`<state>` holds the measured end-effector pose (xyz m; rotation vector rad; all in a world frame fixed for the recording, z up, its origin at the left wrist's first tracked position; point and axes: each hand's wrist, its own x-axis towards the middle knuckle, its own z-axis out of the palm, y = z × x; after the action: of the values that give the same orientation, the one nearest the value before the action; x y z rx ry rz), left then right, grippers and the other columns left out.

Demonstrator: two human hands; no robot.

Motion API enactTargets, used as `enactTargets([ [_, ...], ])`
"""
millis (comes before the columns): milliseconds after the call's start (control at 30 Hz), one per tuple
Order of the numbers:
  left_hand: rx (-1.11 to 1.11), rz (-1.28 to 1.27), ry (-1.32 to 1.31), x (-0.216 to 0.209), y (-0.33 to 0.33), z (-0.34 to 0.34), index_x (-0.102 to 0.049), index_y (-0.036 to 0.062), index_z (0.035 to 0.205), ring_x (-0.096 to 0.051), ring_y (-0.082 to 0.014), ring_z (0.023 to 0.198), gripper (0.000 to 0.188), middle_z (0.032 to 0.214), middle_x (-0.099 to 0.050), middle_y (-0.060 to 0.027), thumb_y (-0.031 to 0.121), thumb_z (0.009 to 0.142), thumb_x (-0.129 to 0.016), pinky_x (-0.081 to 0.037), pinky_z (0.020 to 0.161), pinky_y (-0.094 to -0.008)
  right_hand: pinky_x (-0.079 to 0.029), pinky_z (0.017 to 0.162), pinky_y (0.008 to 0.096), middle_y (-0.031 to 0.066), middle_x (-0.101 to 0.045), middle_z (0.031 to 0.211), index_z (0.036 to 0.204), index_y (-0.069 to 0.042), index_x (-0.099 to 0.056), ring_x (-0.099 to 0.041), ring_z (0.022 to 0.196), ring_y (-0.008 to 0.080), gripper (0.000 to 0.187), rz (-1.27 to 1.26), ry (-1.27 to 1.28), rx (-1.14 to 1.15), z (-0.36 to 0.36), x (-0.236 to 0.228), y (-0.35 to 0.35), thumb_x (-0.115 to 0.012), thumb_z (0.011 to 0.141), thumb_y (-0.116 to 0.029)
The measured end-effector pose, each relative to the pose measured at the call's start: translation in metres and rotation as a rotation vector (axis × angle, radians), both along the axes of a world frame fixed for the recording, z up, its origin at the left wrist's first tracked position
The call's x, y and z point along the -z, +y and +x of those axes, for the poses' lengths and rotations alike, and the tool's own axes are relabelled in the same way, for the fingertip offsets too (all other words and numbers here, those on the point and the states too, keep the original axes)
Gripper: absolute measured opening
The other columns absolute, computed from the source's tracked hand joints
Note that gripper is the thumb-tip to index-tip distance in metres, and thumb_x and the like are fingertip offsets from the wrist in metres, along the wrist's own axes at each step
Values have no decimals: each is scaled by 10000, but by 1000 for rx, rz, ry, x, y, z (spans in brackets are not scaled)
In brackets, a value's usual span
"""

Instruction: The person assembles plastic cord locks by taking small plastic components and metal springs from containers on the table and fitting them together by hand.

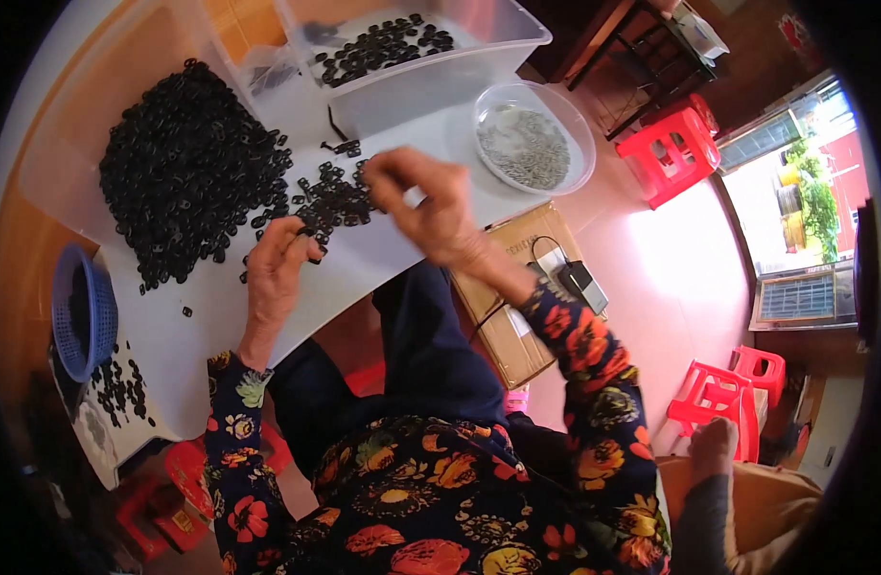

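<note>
With fingertips pressed together, the left hand (274, 273) pinches a small black plastic piece (308, 232) above the white table (210, 331), and this pinch should stay steady, while the right hand (431, 203) curls its fingers, contents unclear, beside the loose black heap (330, 198).

The left arm (237, 431) rises almost straight toward the table's near edge (349, 278), its bare wrist above that edge. The left hand (276, 259) bends inward, fingers (282, 232) curled and pointing right, close to the thumb. The right arm (594, 383) slants up and leftward across the near edge; the right hand (426, 206), blurred, is farther in, fingers curled, its grip too indistinct to tell. Both forearms wear long sleeves.
</note>
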<state>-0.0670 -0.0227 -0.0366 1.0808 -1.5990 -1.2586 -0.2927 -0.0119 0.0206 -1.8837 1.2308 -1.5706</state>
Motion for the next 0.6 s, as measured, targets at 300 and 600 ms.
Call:
enactTargets([
  [300, -24, -99, 66, -2, -8, -1, -535, -11, 1007, -559, -89, 693, 121, 738, -589, -27, 52, 906, -510, -477, 685, -236, -506, 745, 359, 128, -679, 860, 901, -80, -699, -654, 788, 281, 175, 432, 710, 347, -191, 0, -44, -607, 767, -143],
  [600, 6, -108, 54, -3, -7, -1, -532, -8, 1007, -556, -95, 698, 119, 734, -585, -28, 63, 913, -508, -473, 699, -243, -503, 741, 381, 149, -667, 796, 846, -96, -709, -640, 762, 297, 159, 376, 756, 363, -206, -1, -54, -613, 742, -170],
])
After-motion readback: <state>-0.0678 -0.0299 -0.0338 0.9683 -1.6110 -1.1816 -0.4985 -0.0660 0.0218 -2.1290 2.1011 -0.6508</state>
